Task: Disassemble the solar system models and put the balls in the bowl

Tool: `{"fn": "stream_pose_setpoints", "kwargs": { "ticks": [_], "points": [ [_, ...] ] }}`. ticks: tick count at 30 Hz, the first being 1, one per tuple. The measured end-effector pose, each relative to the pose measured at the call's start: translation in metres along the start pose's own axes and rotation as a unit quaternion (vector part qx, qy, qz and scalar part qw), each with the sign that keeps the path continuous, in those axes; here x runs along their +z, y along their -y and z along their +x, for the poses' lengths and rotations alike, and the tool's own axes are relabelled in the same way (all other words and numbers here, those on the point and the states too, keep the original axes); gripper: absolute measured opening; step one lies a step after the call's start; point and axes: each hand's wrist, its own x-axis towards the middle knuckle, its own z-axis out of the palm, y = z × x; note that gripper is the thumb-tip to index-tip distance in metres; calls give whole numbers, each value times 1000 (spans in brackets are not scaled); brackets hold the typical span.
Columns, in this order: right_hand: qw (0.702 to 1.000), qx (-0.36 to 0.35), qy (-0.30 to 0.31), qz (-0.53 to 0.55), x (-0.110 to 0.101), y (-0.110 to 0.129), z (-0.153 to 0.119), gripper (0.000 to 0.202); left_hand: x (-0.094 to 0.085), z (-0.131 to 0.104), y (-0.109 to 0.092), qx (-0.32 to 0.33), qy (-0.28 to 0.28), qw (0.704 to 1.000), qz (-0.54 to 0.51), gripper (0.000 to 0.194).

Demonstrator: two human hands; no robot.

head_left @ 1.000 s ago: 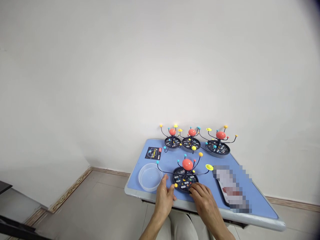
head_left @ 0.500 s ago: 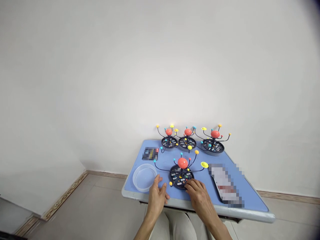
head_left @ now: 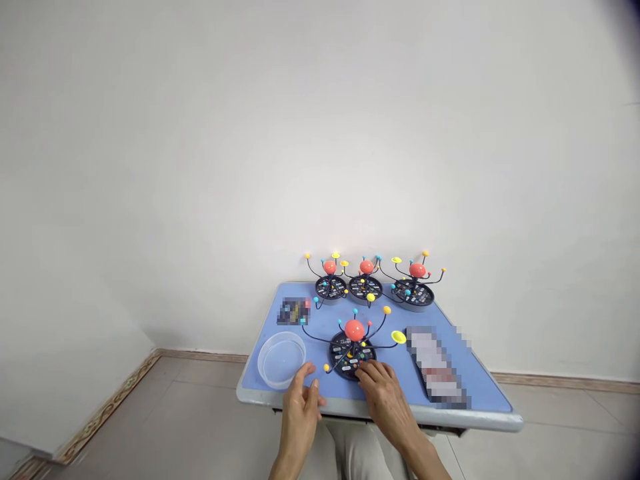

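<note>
A solar system model (head_left: 355, 330) stands near the table's front edge, with a red ball on top, a round black printed base, and curved black arms carrying small coloured balls. My right hand (head_left: 384, 393) has its bent fingertips on the front right rim of that base, gripping it. Over the front edge, left of the model, my left hand (head_left: 301, 403) is open with its fingers apart, touching nothing that I can see. Beside it lies a clear round plastic dish (head_left: 281, 360).
Three similar models stand along the table's back: left (head_left: 330, 267), middle (head_left: 367, 267) and right (head_left: 417, 270). A blurred dark card or packet (head_left: 293, 311) lies at the left. A blurred phone-like object (head_left: 437, 367) rests at the right. Behind the blue table (head_left: 320, 317) is a white wall.
My left hand has drawn back slightly toward me, away from the model. My right hand stays at the base's rim. The whole view has shifted a little.
</note>
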Motion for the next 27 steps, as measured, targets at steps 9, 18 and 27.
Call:
{"fn": "stream_pose_setpoints", "kwargs": {
  "ticks": [9, 18, 27],
  "points": [
    [999, -14, -47, 7, -36, -7, -6, 36, -14, -43, -2, 197, -102, 967, 124, 41],
    [996, 66, -58, 31, -33, -8, -14, 30, 25, -65, 35, 159, 9, 983, 88, 43],
    [999, 42, -4, -31, -16, 7, -6, 33, 71, -29, 15, 117, 22, 989, 85, 50]
  ]
}}
